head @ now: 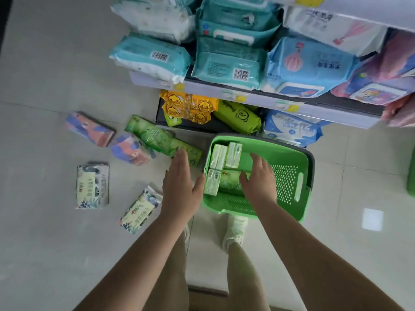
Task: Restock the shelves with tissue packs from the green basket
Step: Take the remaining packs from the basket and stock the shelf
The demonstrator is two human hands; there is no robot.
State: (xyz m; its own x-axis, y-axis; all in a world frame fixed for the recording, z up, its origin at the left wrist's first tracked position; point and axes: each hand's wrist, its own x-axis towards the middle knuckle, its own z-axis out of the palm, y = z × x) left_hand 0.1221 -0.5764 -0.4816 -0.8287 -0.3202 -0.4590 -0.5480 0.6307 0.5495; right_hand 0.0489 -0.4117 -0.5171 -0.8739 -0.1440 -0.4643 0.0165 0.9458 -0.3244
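The green basket (289, 176) stands on the floor below the shelves (247, 93). Several green and white tissue packs (222, 167) lie in its left half. My right hand (258, 176) is inside the basket, fingers spread over a green pack (229, 180) and touching it, not closed around it. Just outside the basket's left wall hovers my left hand (179, 180), flat and open, its thumb touching the rim. A long green tissue pack (157, 138) lies on the floor beyond its fingertips.
Several packs lie scattered on the floor to the left: pink and blue ones (89, 129), floral white ones (93, 186). The shelves hold teal, blue and pink wipe packs; the bottom shelf has yellow duck packs (188, 108). My feet stand behind the basket.
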